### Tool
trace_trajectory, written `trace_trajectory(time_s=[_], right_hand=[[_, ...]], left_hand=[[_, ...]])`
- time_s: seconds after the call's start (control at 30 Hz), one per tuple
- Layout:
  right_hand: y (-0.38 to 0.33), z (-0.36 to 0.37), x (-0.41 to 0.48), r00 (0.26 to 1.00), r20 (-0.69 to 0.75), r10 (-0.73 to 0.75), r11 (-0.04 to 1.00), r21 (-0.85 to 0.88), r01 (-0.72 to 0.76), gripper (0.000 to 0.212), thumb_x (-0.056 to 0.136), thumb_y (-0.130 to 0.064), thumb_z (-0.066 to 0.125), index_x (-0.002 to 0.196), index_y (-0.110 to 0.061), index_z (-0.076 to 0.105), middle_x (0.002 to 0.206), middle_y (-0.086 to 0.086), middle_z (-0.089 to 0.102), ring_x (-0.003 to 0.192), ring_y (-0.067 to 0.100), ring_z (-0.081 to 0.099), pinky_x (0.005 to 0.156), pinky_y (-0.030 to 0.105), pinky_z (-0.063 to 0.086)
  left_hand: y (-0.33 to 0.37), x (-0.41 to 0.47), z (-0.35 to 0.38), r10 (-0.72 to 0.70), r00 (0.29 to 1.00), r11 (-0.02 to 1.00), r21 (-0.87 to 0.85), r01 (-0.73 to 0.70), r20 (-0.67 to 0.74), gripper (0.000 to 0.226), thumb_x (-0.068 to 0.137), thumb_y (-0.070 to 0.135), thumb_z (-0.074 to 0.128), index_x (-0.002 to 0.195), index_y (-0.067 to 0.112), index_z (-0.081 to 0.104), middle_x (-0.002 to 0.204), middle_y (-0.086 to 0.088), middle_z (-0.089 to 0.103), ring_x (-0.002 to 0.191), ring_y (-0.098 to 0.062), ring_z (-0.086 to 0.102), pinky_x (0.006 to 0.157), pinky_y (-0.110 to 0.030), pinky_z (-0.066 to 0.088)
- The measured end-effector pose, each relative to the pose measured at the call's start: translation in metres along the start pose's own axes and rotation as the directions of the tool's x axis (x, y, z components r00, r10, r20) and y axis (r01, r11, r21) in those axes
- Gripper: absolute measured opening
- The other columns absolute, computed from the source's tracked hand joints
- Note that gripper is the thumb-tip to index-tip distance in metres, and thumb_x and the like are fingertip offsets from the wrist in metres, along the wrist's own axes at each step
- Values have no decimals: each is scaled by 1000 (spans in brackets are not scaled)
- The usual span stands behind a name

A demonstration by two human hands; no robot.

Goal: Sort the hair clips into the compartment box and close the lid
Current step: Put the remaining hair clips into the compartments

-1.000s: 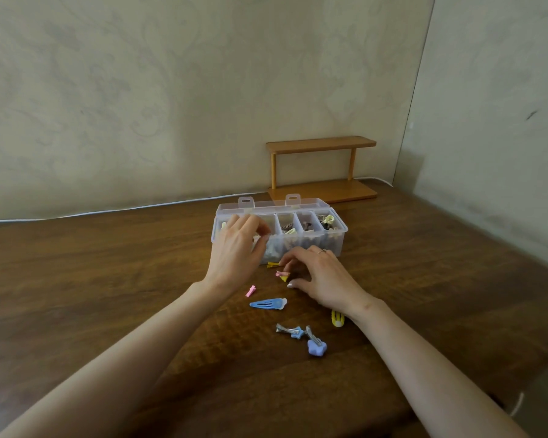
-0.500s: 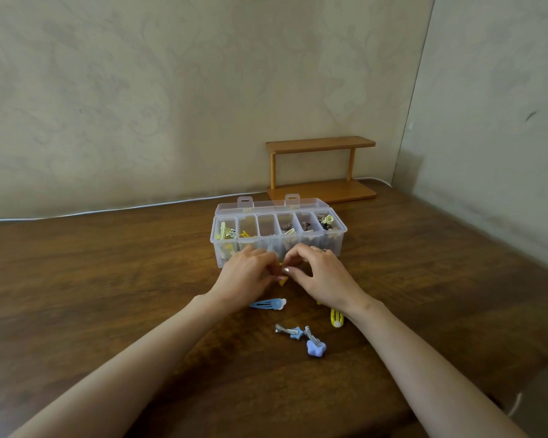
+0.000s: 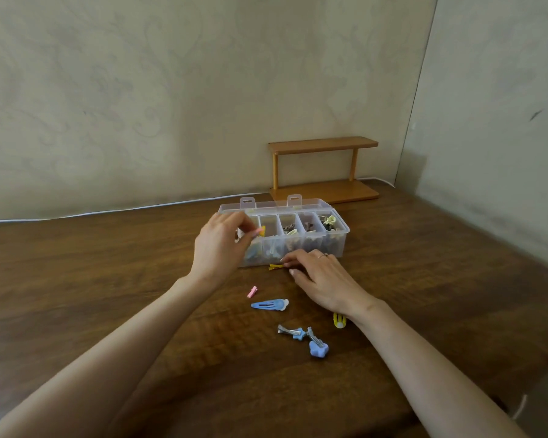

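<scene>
The clear compartment box (image 3: 326, 240) stands on the bench (image 3: 108, 279) with its lid folded back, clips in several of its cells. Over its left end the left hand (image 3: 217, 248) pinches a small pink-and-yellow clip (image 3: 261, 231) between thumb and fingertips — the cell beneath is hidden by the hand. The right hand (image 3: 325, 279) lies low in front of the box, fingers curled onto a yellow clip (image 3: 275, 266), part covered. Nearer lie a pink clip (image 3: 252, 291), a blue snap clip (image 3: 269, 304), two blue-tipped metal clips (image 3: 304, 338), and another yellow clip (image 3: 339, 320) half behind the wrist.

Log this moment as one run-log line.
left hand: holding small clip over compartment box | right hand: fingers on yellow clip on table | lid: open | loose clips remain
</scene>
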State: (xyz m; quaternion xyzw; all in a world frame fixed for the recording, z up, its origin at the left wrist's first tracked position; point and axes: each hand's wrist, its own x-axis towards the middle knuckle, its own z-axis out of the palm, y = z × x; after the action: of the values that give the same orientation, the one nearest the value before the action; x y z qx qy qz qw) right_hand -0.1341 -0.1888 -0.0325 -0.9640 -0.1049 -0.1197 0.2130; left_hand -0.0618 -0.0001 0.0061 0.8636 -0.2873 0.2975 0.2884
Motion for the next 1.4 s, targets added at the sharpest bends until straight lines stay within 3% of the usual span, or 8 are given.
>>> trace_trajectory(time_s=[0.2, 0.37, 0.57, 0.67, 0.8, 1.03, 1.17, 1.4], right_hand=[[-2, -4, -2, 997, -80, -20, 1000, -14, 19, 29, 91, -26, 56, 121, -27, 55, 111, -10, 61, 109, 9, 48, 100, 32, 35], [0, -2, -2, 996, -81, -36, 996, -84, 29, 28, 92, -25, 56, 119, -27, 59, 118, -6, 57, 114, 11, 44, 102, 31, 34], [1, 0, 0, 995, -97, -7, 988, -156, -8, 22, 89, -30, 61, 110, -25, 65, 110, -4, 55, 108, 15, 45, 98, 32, 36], [0, -2, 0, 994, -107, -5, 990, -143, -10, 14, 88, -28, 63, 100, -24, 66, 105, -4, 56, 106, 15, 45, 96, 31, 35], [0, -3, -1, 995, -99, -1, 993, -118, -10, 10, 86, -29, 64, 96, -24, 66, 104, -5, 55, 104, 14, 44, 95, 31, 35], [-2, -3, -1, 993, -113, -31, 997, -80, 22, 11, 88, -30, 61, 97, -24, 62, 98, -9, 61, 99, 11, 50, 93, 33, 35], [-4, -5, -3, 992, -122, -25, 1000, -5, 25, 13, 89, -29, 61, 100, -22, 61, 89, -13, 51, 88, 7, 45, 90, 27, 34], [1, 0, -1, 985, -173, -12, 984, 175, 43, 20, 83, -18, 69, 100, -23, 61, 94, -2, 64, 91, 10, 61, 83, 35, 53]], left_hand=[[5, 39, 20, -153, 988, 986, 62, 152, 6, 14, 87, 30, 61, 87, 17, 63, 94, 1, 65, 93, -19, 53, 71, -33, 43], [8, 49, 37, -155, 985, 987, 66, 149, 81, 15, 88, 29, 59, 92, 15, 64, 103, -2, 63, 102, -20, 50, 78, -32, 41], [4, 28, 28, -39, 999, 997, 64, 40, -12, 10, 88, 23, 59, 93, 14, 62, 99, -3, 62, 94, -19, 52, 81, -34, 46], [6, 15, 20, 105, 994, 993, 60, -105, 0, 6, 86, 19, 61, 89, 14, 61, 92, -2, 61, 87, -18, 51, 71, -31, 46], [16, -5, 16, 190, 976, 982, -34, -187, 109, 7, 87, 21, 60, 90, 15, 61, 90, 1, 60, 83, -13, 50, 68, -27, 46], [17, -20, 26, 61, 914, 998, -5, -64, 402, 19, 83, 34, 64, 91, 17, 63, 94, 1, 64, 94, -16, 53, 79, -36, 49], [16, -22, 30, 27, 893, 1000, -12, -24, 449, 23, 84, 40, 61, 92, 19, 65, 92, 4, 63, 93, -14, 53, 78, -34, 49], [21, -24, 32, 37, 903, 997, -77, -4, 429, 19, 88, 33, 57, 93, 17, 67, 84, 8, 58, 85, -11, 51, 71, -25, 45]])
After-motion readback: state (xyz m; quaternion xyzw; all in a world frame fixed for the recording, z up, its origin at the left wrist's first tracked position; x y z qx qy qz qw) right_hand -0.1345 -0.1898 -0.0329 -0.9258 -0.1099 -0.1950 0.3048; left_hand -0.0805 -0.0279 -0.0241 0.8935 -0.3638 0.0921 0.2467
